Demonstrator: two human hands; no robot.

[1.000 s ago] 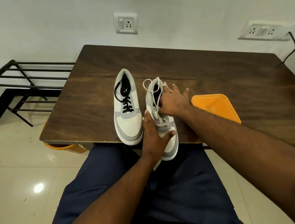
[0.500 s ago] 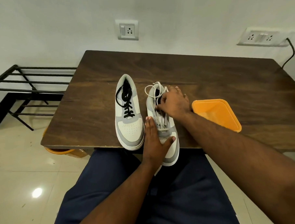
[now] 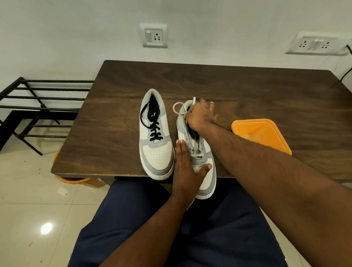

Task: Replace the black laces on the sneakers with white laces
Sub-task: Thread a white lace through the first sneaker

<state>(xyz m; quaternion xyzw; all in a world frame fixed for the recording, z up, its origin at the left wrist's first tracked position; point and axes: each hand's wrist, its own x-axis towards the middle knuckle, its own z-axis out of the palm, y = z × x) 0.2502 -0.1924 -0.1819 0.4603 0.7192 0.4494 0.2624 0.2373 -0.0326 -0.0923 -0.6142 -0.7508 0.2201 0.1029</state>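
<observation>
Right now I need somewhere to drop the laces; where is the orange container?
In the head view, the orange container sits on the table, right of the white-laced sneaker, partly behind the right forearm.

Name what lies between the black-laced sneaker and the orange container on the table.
In the head view, the white-laced sneaker lies between the black-laced sneaker and the orange container, with both hands on it.

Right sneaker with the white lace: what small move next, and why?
Probably pull the white lace snug at the collar and tie it off. The right hand pinches it at the top eyelets of the right sneaker, and the left hand steadies the toe. The left sneaker has its black lace to swap afterwards.
</observation>
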